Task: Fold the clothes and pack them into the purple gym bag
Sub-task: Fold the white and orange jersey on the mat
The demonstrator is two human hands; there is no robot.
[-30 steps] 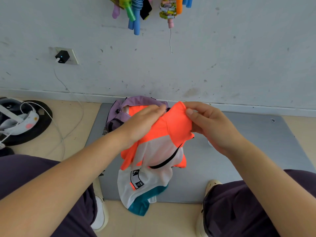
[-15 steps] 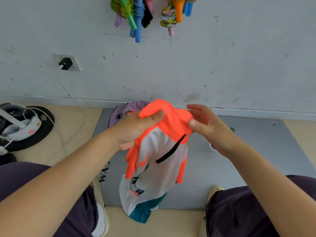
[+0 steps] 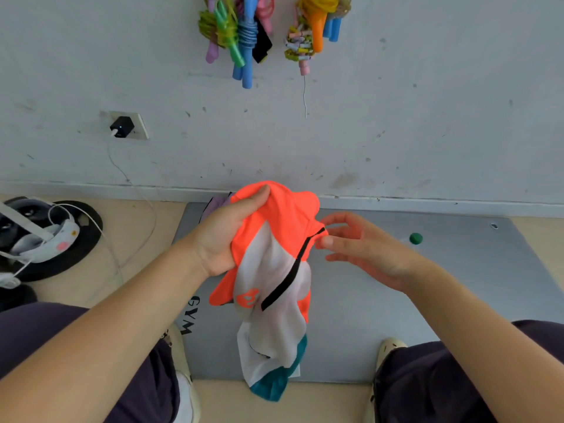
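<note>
An orange, white and teal sports shirt (image 3: 271, 288) hangs in the air above the grey mat. My left hand (image 3: 227, 236) grips its orange top, bunched in the fist. My right hand (image 3: 363, 248) is beside the shirt's right edge, its thumb and forefinger at the black trim; the other fingers are spread. Only a sliver of the purple gym bag (image 3: 215, 206) shows behind my left hand, near the wall. The shirt hides the rest of it.
A grey mat (image 3: 427, 285) marked "GYM" lies against the wall. A bottle with a green cap (image 3: 415, 238) lies on it at the right. Jump ropes (image 3: 244, 35) hang on the wall. A black disc with a headset and white cables (image 3: 45, 239) lies at the left.
The shirt has been lifted higher and now hangs mostly from my left hand. My right hand has loosened its full grip and slid down to the right edge.
</note>
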